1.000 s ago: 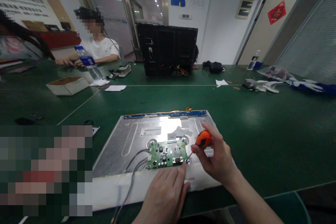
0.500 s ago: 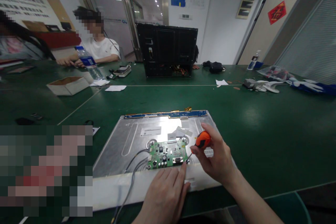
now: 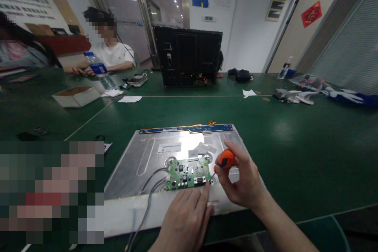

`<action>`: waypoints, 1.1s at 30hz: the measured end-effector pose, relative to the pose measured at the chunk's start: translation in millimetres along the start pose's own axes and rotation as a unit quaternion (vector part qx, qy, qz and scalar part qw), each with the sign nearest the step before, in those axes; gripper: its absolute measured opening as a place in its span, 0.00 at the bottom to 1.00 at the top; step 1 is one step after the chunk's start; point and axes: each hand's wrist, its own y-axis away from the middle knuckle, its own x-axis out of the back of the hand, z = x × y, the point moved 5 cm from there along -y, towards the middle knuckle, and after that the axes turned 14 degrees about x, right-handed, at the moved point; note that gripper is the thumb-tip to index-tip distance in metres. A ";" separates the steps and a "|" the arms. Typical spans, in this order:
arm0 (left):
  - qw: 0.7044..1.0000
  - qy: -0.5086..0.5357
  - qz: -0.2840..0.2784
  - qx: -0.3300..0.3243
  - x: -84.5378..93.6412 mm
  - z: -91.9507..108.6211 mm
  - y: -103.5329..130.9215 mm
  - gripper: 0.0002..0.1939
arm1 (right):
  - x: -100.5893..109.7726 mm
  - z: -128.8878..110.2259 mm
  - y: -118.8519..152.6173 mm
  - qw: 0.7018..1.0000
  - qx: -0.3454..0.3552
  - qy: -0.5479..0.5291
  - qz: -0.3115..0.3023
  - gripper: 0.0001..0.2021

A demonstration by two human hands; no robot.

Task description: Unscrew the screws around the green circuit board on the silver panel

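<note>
My right hand (image 3: 243,177) is closed around the orange and black handle of a screwdriver (image 3: 226,159). The screwdriver leans, its shaft running down to the lower right corner of a green circuit board (image 3: 190,171). My left hand (image 3: 187,212) lies palm down along the board's near edge, fingers stretched out, the index fingertip at that same corner beside the tip. The board rests on a silver metal display panel (image 3: 144,149) with a white strip along its near side. Dark cables (image 3: 150,201) run from the board's left side toward me.
A black monitor housing (image 3: 189,55) stands across the green table (image 3: 295,145). Toward the left are an open white box (image 3: 77,97) and a tilted water bottle (image 3: 100,71). Gloves (image 3: 295,96) lie at the right. Other people sit at the far left; a pixelated patch covers the lower left.
The screwdriver handle and my right hand's fingers have shifted slightly left. My left hand and the circuit board stay in place.
</note>
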 end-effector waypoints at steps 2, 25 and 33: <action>1.000 0.002 0.001 0.000 0.6 0.3 0.1 0.19 | -0.7 0.1 0.4 1.000 0.003 0.013 -0.001 0.29; 1.000 0.002 -0.007 -0.002 0.7 1.8 -0.8 0.19 | -4.7 -0.3 0.9 1.000 0.004 -0.023 -0.014 0.32; 1.000 -0.002 0.005 -0.004 0.7 1.7 -0.7 0.19 | -4.2 -0.1 -0.4 1.000 0.010 0.002 -0.002 0.31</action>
